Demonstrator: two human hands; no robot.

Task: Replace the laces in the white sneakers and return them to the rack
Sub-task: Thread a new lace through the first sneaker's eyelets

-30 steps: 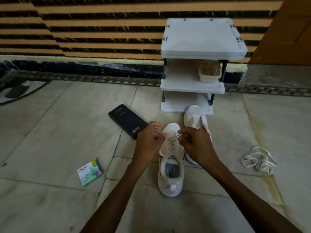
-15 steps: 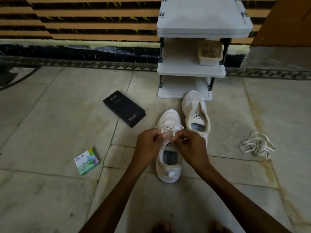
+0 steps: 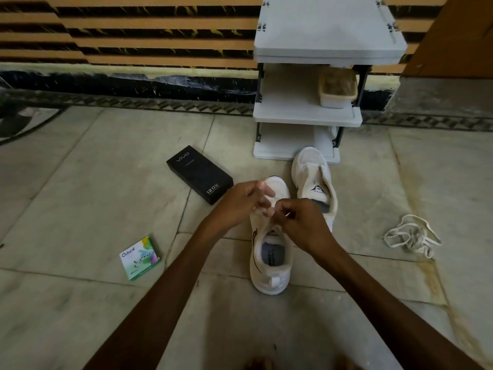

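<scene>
A white sneaker point(image 3: 270, 265) stands on the floor in front of me, toe pointing away. My left hand point(image 3: 240, 201) and my right hand point(image 3: 301, 222) meet over its tongue, fingers pinched on the lace there; the lace itself is mostly hidden under them. The second white sneaker point(image 3: 313, 177) lies just behind and to the right, without a visible lace, its toe at the foot of the white shoe rack point(image 3: 306, 116). A loose bundle of white laces point(image 3: 410, 237) lies on the floor at the right.
A black phone box point(image 3: 200, 173) lies left of the sneakers. A small green Odonil box point(image 3: 140, 257) sits further left and nearer. A beige tub point(image 3: 337, 89) rests on the rack's middle shelf. Striped wall behind, wooden door at right.
Both hands have come closer together over the sneaker's tongue, working the lace. The camera has tilted down, so the rack and sneakers sit higher in view.
</scene>
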